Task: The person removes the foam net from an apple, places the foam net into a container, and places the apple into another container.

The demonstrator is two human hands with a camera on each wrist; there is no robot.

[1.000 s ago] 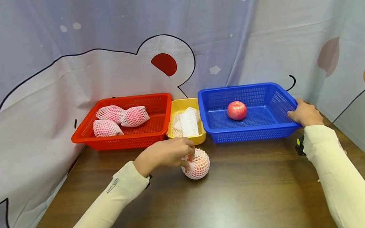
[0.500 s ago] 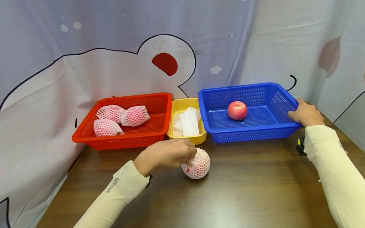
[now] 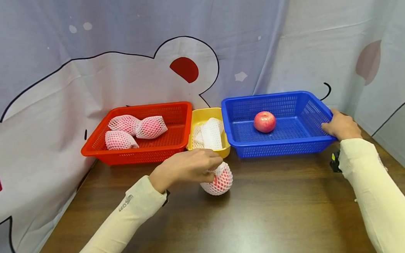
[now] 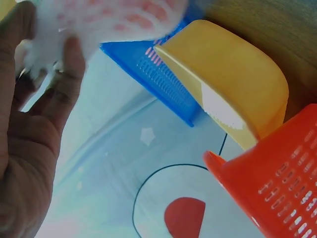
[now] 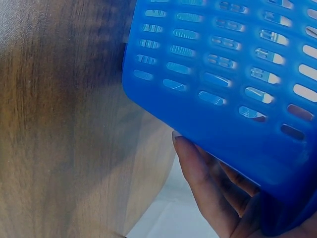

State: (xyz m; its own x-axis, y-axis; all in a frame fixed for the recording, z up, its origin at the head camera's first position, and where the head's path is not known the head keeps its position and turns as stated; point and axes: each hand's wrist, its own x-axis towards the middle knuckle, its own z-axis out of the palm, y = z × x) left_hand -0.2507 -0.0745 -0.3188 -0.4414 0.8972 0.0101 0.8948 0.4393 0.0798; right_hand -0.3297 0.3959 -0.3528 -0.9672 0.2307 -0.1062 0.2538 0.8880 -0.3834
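One reddish fruit in a white mesh sleeve [image 3: 223, 182] is in front of the yellow basket [image 3: 203, 113], over the brown table [image 3: 263, 215]; I can't tell whether it touches the wood. The left hand [image 3: 191, 166] pinches its netting between thumb and fingers. Loose white netting [image 3: 211, 135] lies inside the yellow basket. To the person's left stands the red basket [image 3: 134, 157] with three netted fruits [image 3: 152, 127]; to the right, the blue basket [image 3: 294, 148] holds one bare apple [image 3: 265, 122]. The right hand [image 3: 343, 126] is clamped on that basket's right end, thumb over the rim. Behind everything hangs a printed curtain [image 3: 126, 81].
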